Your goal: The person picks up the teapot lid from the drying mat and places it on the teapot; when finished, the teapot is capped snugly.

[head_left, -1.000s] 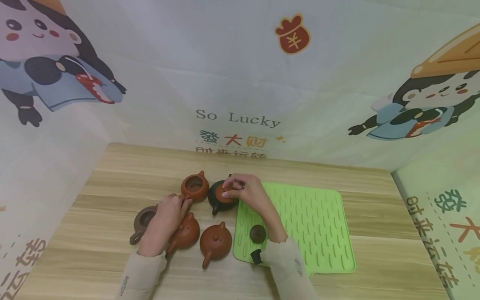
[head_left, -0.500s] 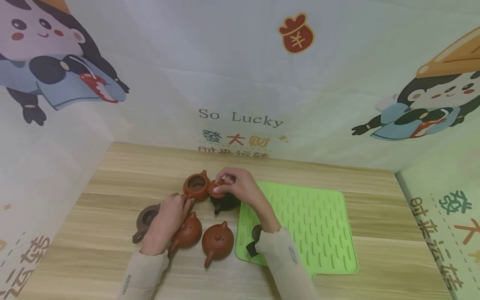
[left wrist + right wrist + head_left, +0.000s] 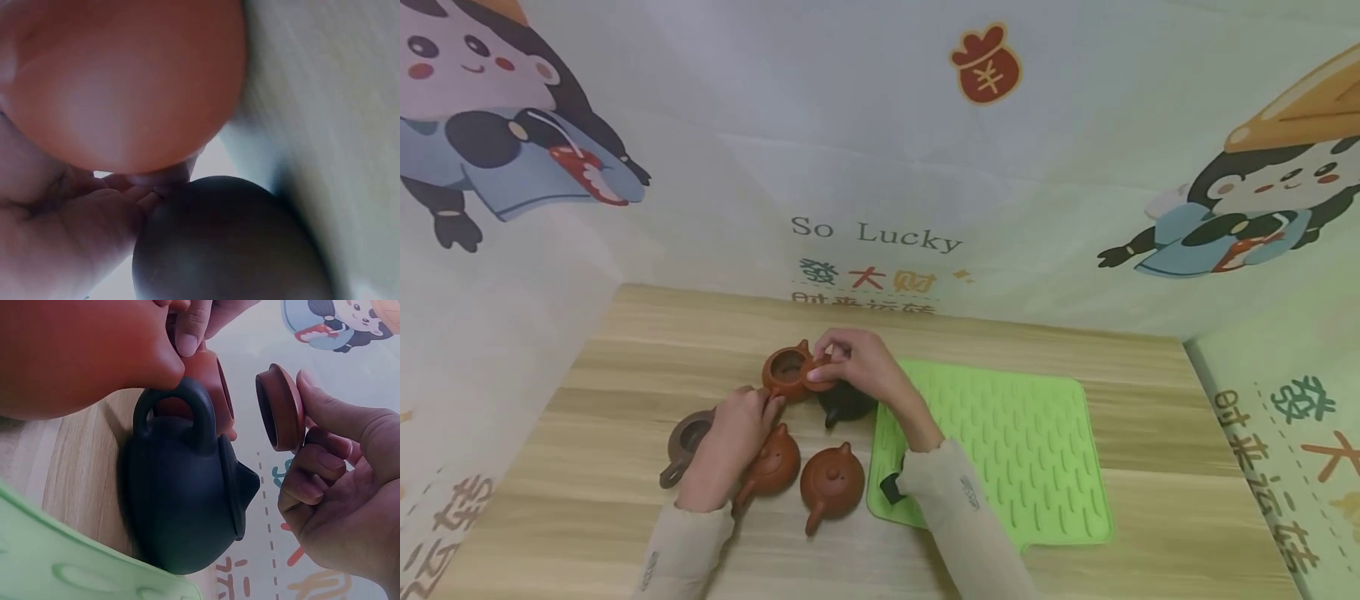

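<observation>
My right hand point(image 3: 861, 367) pinches the knob of a reddish-brown teapot lid point(image 3: 281, 409). In the right wrist view the lid's hollow underside faces away from the palm, apart from any pot. In the head view the lid overlaps the right rim of a lidless reddish-brown teapot point(image 3: 784, 379). My left hand point(image 3: 732, 442) grips that teapot's handle with curled fingers. Just to its right, a black teapot point(image 3: 178, 487) stands with its lid on. A lidded reddish teapot point(image 3: 777, 467) sits beside the left hand, partly covered by it.
Another lidded reddish teapot point(image 3: 832, 482) stands in front of the black one. A lidless dark brown teapot point(image 3: 688, 433) is at the left, partly behind the left hand. The green ridged mat point(image 3: 1000, 450) lies under the right forearm. A printed curtain point(image 3: 880, 150) borders the wooden table point(image 3: 1180, 500).
My right hand has carried the lid left, from over the black teapot to the rim of the lidless one. The left hand keeps its hold. The brown lid on the mat is now covered.
</observation>
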`<state>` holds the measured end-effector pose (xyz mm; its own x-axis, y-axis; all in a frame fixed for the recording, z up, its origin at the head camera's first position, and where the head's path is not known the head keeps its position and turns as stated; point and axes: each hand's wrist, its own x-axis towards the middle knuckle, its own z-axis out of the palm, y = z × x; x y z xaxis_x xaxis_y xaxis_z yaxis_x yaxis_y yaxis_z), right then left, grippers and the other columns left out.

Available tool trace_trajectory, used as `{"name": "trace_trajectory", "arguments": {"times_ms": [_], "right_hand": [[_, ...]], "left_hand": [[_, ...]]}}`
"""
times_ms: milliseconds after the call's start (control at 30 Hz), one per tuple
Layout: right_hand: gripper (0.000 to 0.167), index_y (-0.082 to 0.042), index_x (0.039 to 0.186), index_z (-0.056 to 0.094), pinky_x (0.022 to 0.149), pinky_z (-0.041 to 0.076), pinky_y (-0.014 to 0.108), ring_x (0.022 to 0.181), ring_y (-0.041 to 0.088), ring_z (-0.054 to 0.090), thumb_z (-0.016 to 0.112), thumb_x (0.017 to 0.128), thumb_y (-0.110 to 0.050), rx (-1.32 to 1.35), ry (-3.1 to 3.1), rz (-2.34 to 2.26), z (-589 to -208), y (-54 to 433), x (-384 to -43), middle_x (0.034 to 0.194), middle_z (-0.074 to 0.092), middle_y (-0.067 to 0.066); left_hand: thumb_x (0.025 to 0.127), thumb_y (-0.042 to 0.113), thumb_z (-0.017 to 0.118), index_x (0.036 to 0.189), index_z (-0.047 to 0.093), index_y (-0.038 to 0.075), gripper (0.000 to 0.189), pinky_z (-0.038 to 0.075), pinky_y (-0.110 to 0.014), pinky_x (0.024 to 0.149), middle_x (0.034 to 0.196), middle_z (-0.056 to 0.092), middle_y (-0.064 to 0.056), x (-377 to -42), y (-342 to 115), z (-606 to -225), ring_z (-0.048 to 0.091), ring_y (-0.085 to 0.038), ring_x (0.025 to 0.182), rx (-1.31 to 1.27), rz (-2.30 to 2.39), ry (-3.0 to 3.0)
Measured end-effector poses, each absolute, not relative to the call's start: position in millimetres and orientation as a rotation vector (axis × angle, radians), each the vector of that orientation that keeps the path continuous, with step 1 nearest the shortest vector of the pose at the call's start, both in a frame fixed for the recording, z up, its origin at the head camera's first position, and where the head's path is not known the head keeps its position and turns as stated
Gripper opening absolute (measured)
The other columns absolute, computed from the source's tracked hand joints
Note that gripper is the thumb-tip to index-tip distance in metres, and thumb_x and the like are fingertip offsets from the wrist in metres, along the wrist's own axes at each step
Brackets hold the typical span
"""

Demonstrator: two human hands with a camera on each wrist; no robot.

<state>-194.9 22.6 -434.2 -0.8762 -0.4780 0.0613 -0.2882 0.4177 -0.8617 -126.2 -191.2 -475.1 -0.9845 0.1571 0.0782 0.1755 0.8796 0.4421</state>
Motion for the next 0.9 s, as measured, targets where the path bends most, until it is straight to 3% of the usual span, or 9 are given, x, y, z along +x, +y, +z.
{"name": "trace_trajectory", "arguments": {"times_ms": [267,533,900], "right_hand": [[0.019,-0.005,0.099,0.073,0.069,0.040,0.023,0.065,0.008,0.045,0.089,0.093,-0.013,-0.668,2.487,-1.397,-436,12,-203,0.070,0.051,-0.005],[0.019,-0.006,0.097,0.072,0.064,0.037,0.022,0.059,0.007,0.042,0.089,0.094,-0.014,-0.664,2.472,-1.379,-442,5,-206,0.064,0.049,-0.007],[0.021,-0.006,0.098,0.072,0.064,0.037,0.020,0.059,0.004,0.043,0.090,0.093,-0.016,-0.695,2.524,-1.339,-444,-5,-212,0.064,0.049,-0.008]], "left_hand": [[0.109,0.010,0.065,0.090,0.073,-0.008,0.027,0.056,-0.056,0.068,0.077,0.065,-0.020,-125,-194,-474,0.070,-0.042,0.076,-0.259,-0.699,-3.011],[0.104,0.005,0.068,0.079,0.067,-0.004,0.027,0.054,-0.056,0.062,0.070,0.059,-0.017,-127,-195,-488,0.066,-0.040,0.066,-0.315,-0.659,-2.897],[0.107,0.007,0.065,0.079,0.066,-0.003,0.030,0.054,-0.055,0.061,0.071,0.059,-0.016,-127,-195,-485,0.064,-0.037,0.065,-0.323,-0.677,-2.912]]}}
